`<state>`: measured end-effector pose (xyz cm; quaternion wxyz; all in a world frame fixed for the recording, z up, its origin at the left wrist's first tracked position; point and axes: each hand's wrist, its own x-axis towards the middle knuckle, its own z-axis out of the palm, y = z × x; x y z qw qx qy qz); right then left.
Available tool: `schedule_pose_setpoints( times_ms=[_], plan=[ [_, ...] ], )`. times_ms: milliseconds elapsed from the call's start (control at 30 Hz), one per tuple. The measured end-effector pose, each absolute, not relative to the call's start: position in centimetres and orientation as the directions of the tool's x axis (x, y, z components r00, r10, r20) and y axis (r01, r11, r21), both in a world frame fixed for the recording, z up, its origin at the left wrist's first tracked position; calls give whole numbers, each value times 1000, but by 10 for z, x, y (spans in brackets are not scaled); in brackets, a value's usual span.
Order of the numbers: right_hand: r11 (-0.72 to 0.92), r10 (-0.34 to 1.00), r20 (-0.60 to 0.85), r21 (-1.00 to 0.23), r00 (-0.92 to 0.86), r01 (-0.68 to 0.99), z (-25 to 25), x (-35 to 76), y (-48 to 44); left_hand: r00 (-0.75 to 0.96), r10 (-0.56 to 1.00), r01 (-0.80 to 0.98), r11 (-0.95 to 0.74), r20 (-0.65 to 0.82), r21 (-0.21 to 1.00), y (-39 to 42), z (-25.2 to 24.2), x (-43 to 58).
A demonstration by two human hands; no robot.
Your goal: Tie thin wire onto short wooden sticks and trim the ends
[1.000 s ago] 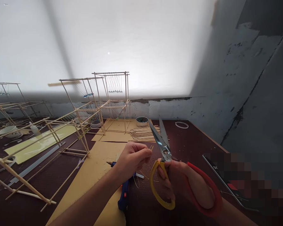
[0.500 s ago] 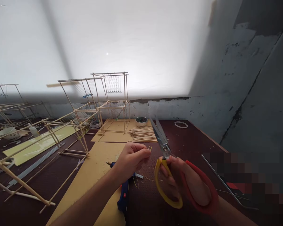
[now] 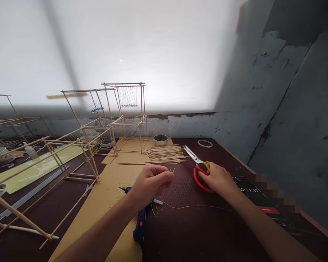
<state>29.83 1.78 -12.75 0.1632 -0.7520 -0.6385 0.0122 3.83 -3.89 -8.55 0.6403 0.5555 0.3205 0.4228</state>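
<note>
My left hand (image 3: 154,181) is closed in a pinch on yellowish thread, whose short ends stick up past the fingertips. A long length of the thread (image 3: 191,207) trails across the dark table below it. Farther right, my right hand (image 3: 218,178) grips scissors (image 3: 198,161) by their red and yellow handles. The scissors are low at the tabletop, blades pointing away to the left and slightly parted. Beneath my left wrist lies a blue glue gun (image 3: 140,225), partly hidden by the forearm.
Thin stick frames (image 3: 110,125) with hanging beads stand at left and back. A bundle of sticks (image 3: 166,153) lies beyond my hands, near a round tin (image 3: 160,140) and a white ring (image 3: 205,143). A phone (image 3: 251,189) showing a timer lies at right.
My right hand has carried the scissors from upright beside my left hand down to the tabletop, and its fingers have come out of the handle loops. My left hand keeps its pinch.
</note>
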Motion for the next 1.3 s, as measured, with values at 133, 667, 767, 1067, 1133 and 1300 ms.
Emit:
schedule_pose_setpoints(
  times_ms=[133, 667, 767, 1067, 1133, 1300],
  plan=[
    [-113, 967, 200, -231, 161, 966, -131, 298, 21, 470, 880, -194, 29, 67, 981, -40, -85, 38],
    [228, 916, 245, -969, -318, -92, -103, 231, -41, 560, 828, -114, 28, 41, 993, -39, -92, 46],
    [263, 908, 260, -964, -329, -34, -97, 232, -42, 546, 837, -91, 28, 26, 995, -38, -93, 47],
    [297, 954, 294, -954, -67, 46, -107, 237, -32, 517, 855, -129, 30, 41, 991, -31, -103, 47],
    [268, 963, 268, -962, -5, 53, -106, 238, -32, 478, 876, -105, -24, 71, 994, -29, -104, 48],
    [211, 975, 216, -973, 57, 89, -99, 240, -33, 374, 916, -33, -143, 145, 989, -25, -106, 48]
  ],
)
